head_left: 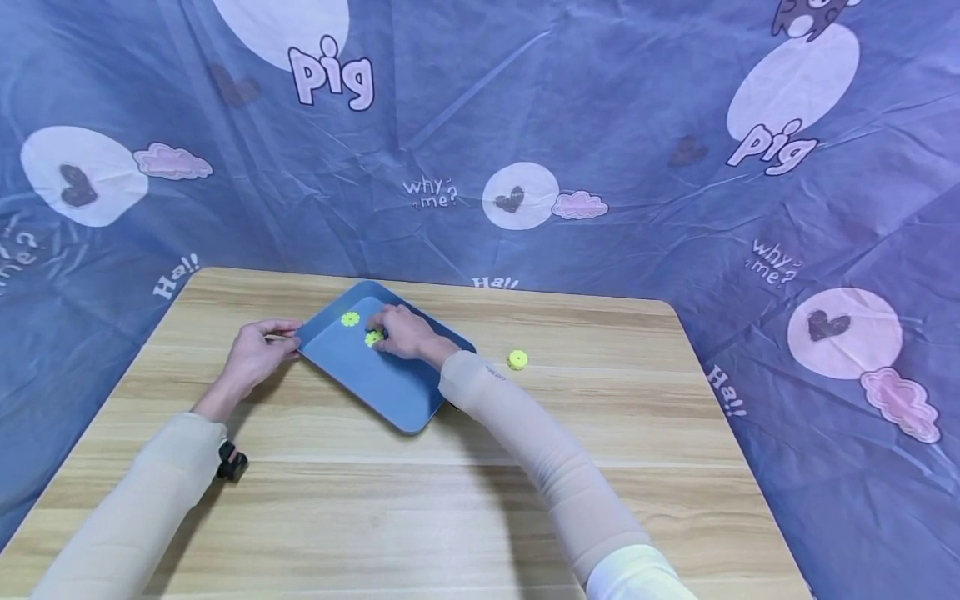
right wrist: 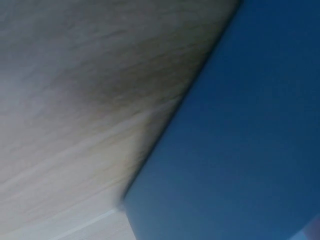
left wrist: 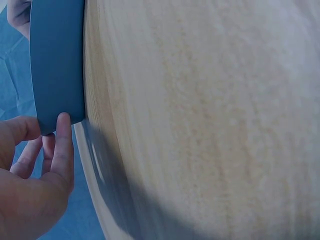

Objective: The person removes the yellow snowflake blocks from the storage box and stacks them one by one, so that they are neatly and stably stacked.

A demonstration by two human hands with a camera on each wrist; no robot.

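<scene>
A shallow blue tray [head_left: 390, 379] lies at an angle on the table. My left hand [head_left: 258, 354] grips its left corner; in the left wrist view the thumb and index finger [left wrist: 63, 135] touch the corner of the tray wall [left wrist: 57, 65]. Over the tray, my right hand [head_left: 408, 332] has its fingers curled around a yellow-green notched disc [head_left: 372, 338], partly covered by the fingers. Another disc of that kind [head_left: 350, 318] lies in the tray near the far-left side. The right wrist view shows just the tray's outer wall [right wrist: 225, 135], not the fingers.
To the right of the tray, a small yellow-green stack of notched discs [head_left: 517, 359] sits on the wooden table [head_left: 600, 467]. A blue printed cloth [head_left: 450, 125] hangs behind the table's far edge. A black wrist camera [head_left: 232, 461] hangs at the left wrist.
</scene>
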